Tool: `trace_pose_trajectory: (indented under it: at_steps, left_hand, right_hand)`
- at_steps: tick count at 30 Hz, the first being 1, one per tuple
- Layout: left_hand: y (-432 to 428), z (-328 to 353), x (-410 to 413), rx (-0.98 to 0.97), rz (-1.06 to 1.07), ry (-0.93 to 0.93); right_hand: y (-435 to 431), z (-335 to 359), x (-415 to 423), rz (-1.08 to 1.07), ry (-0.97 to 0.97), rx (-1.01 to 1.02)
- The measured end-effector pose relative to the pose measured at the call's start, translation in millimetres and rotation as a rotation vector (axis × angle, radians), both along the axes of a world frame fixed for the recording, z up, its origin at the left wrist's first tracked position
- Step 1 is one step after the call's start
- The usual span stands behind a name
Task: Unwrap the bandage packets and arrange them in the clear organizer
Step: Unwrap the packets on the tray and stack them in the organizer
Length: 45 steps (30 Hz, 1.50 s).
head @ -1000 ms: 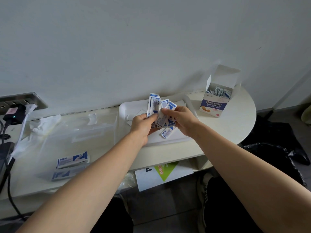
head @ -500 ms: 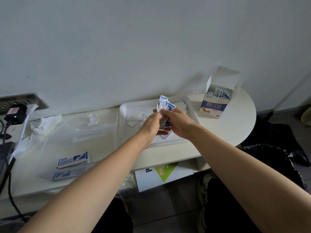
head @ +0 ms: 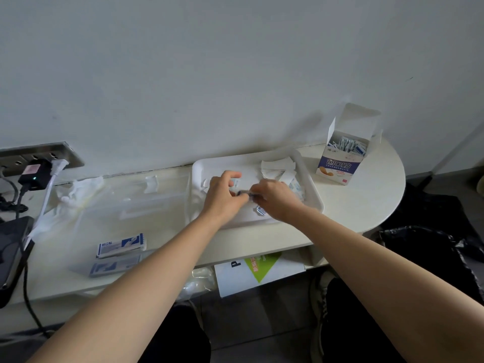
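Both hands low over white tray (head: 313, 196) on counter (head: 366, 200). Left hand (head: 222, 197) and right hand (head: 277, 201) meet, fingers curled, pinching a small bunch of bandage packets (head: 261, 210) between them; blurred. Clear organizer (head: 146, 203) just left of tray, lying on counter. Open box (head: 340, 166) right of tray.

black charger (head: 32, 176) in wall socket strip (head: 39, 152), black bag (head: 421, 242) on floor

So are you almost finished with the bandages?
Not nearly. Some torn wrappers lie in the white tray. The left hand and right hand pinch bandage packets over it. The open box holds many more, and the clear organizer looks mostly unfilled.
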<state>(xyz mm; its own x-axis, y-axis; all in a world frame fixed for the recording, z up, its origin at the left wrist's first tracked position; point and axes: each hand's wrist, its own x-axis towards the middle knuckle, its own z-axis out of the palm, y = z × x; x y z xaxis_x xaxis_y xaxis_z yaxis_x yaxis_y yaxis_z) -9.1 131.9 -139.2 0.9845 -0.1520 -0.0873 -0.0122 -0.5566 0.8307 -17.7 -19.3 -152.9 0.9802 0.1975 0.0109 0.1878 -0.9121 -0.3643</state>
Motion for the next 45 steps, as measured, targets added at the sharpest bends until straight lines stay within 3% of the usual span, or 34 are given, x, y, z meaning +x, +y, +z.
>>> trace_pose_trajectory:
  at_steps: [3,7,12,15,19,24,30,35,40,45]
  left_hand:
    - [0.8,-6.8,-4.3,0.131,-0.044,-0.009]
    - [1.1,-9.3,-7.0,0.225,-0.001,-0.035]
    - [-7.0,-7.5,-7.4,0.179,-0.069,-0.036]
    - [-14.6,-4.9,-4.5,0.109,0.014,-0.031]
    - [-31.4,-9.2,-1.0,0.355,-0.055,-0.025]
    - [-55.4,-20.8,0.7,0.670,-0.156,0.011]
    - [-51.4,-14.5,4.6,0.583,-0.109,0.077]
    - [-30.7,-11.3,5.4,0.359,-0.095,0.012]
    - [-13.9,-4.8,7.7,0.185,-0.046,-0.037]
    - [-4.4,-10.0,3.8,0.201,-0.050,-0.013]
  right_hand:
    - [4.3,-0.8,-3.7,0.030,0.015,-0.017]
    - [-2.8,4.6,-5.3,-0.038,0.115,0.166]
    - [-21.1,11.6,-3.7,-0.062,0.138,0.204]
    - [-39.5,20.3,0.0,-0.211,0.092,0.323]
    - [-61.4,19.4,-2.7,-0.371,0.067,0.366]
    - [-66.7,17.1,-9.6,-0.318,0.157,0.397]
    - [-62.5,17.6,-12.2,-0.178,0.182,0.350]
    - [-56.6,7.5,-11.2,-0.089,0.217,0.190]
    - [-46.0,9.4,-12.0,-0.051,0.021,0.136]
    - [-25.9,3.9,-16.0,-0.003,-0.051,0.110]
